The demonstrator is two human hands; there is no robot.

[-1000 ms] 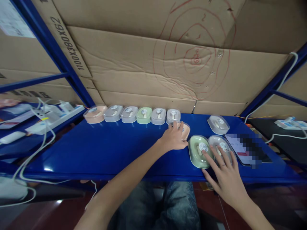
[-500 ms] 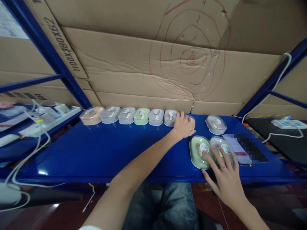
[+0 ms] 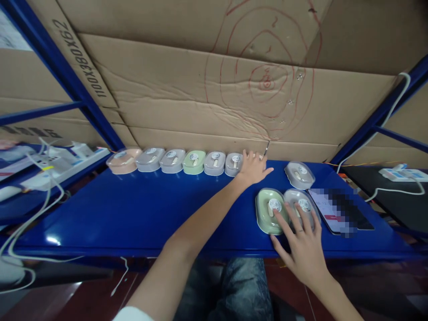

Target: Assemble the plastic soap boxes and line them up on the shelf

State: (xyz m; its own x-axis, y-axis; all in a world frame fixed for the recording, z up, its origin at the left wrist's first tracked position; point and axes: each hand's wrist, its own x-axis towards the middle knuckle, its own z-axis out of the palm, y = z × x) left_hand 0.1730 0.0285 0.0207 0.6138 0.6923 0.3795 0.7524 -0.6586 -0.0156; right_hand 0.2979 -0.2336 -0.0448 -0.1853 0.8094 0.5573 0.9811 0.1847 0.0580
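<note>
My left hand [image 3: 254, 169] lies over the right end of a row of lidded plastic boxes, fingers spread towards the cardboard. A peach box beneath it is almost wholly hidden. Left of that hand stand a grey box [image 3: 233, 165], another grey box [image 3: 214, 164] and a green box [image 3: 193, 162]. My right hand [image 3: 302, 240] rests with fingers apart across a nearer grey box [image 3: 294, 196] and touches the neighbouring green box [image 3: 265, 218]. These boxes have clear lids and round stickers.
Further left in the row are two more grey boxes and a peach box [image 3: 123, 161]. One grey box [image 3: 299, 174] sits at the back right, near a phone-like flat device [image 3: 323, 209]. Cardboard [image 3: 187, 89] walls off the back of the blue table [image 3: 133, 209]; white cables hang left.
My left hand has shifted slightly back over the peach box, its thumb now stretched right. The right hand and the two boxes under it appear slightly further left, as the view has shifted.
</note>
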